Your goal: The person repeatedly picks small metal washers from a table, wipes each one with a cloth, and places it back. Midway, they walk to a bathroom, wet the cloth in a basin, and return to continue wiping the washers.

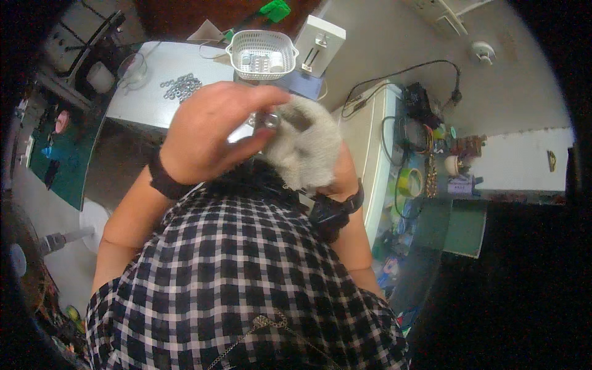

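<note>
A white perforated basket point(262, 54) stands at the far edge of the white counter point(142, 98), and in it lie what look like three small metal pieces, though the mesh and the distance make the count unsure. To its left on the counter sits one clear glass bowl point(133, 69); its contents cannot be made out. Between bowl and basket lies one loose heap of small metal rings point(180, 86), too many and too small to count. Just right of the basket stands one white box-shaped device point(319, 44). Nearer the chest, two hands meet above the counter. The left hand point(209, 132) has its fingers point(262, 97) curled and pinched around one small shiny metal part point(266, 120), thumb below and forefinger above. The right hand point(336, 176) is mostly hidden under one grey cloth point(305, 148), which it grasps bunched up and presses against the metal part; its fingers cannot be seen singly beneath the fabric. Each wrist carries one black band, two in all. The metal part sits right between the two hands, touching the cloth, in front of the basket and above the counter's near edge. On the right, a second, narrower surface holds one roll of yellow-green tape point(409, 182) among tangled black cables.
</note>
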